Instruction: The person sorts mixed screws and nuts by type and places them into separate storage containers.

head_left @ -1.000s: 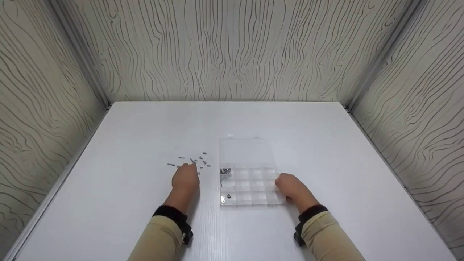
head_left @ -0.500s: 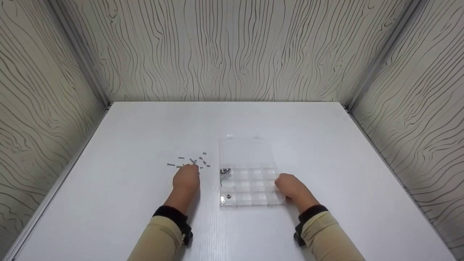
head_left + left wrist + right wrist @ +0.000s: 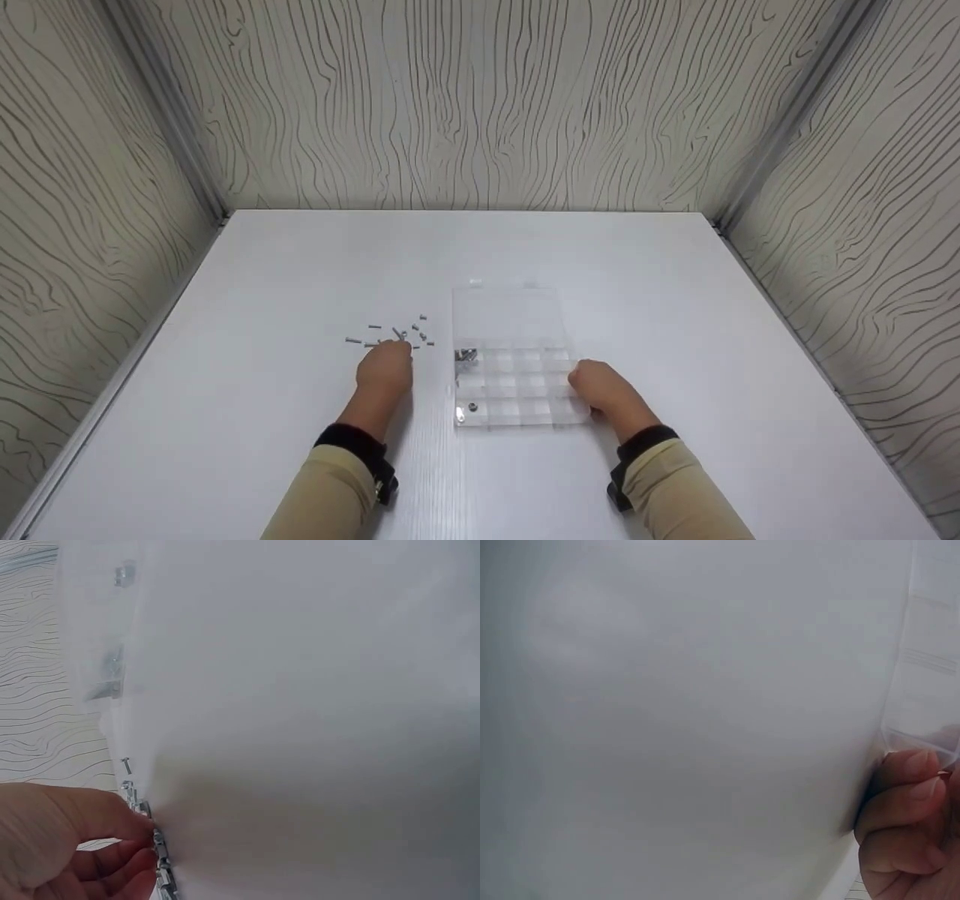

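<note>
Left hand (image 3: 385, 367) at loose screws (image 3: 397, 332), right hand (image 3: 606, 386) gripping the clear compartment box (image 3: 519, 382)
I can't tell whether the left pinches one.

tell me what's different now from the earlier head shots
Very little. The left hand has shifted only slightly among the loose screws, with no clear direction; whether it has picked one up can't be made out. The right hand still grips the edge of the plastic box. The box, its open lid and the visible screws stayed put.
</note>
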The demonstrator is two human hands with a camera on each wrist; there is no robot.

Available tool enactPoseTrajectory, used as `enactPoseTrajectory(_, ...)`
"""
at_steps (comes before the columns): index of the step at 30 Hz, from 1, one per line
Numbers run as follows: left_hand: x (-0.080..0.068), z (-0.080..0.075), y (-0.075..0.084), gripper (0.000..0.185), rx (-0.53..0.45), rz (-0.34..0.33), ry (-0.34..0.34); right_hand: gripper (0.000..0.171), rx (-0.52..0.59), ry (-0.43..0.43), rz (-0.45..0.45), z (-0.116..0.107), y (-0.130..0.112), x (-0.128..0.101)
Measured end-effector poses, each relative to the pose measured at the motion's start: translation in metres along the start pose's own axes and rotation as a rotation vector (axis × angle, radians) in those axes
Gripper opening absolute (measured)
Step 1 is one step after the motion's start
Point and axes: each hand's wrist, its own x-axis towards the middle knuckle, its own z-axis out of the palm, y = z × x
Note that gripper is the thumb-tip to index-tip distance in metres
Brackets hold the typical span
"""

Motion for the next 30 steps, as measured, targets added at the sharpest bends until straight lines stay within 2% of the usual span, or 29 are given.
enactPoseTrajectory(5, -0.001, 0.001, 0.002, 0.030, 0.047, -0.011, -0.007, 0.022, -0.019, 0.009, -0.012, 0.000, 0.000, 0.000)
enactPoseTrajectory(8, -0.003, 0.000, 0.004, 0.033, 0.040, -0.006, -0.007, 0.022, -0.020, 0.011, -0.017, 0.000, 0.000, 0.000)
enactPoseTrajectory(15, -0.009, -0.005, 0.014, 0.035, -0.021, 0.090, 0.036, 0.021, 0.019, 0.004, 0.009, 0.000, 0.000, 0.000)
enactPoseTrajectory(22, -0.022, -0.014, 0.038, 0.031, -0.006, 0.181, 0.069, 0.019, -0.001, 0.018, -0.018, 0.000, 0.000, 0.000)
enactPoseTrajectory(30, -0.039, -0.010, 0.057, 0.023, -0.012, 0.250, 0.040, 0.022, -0.006, -0.011, -0.018, 0.001, 0.002, 0.001)
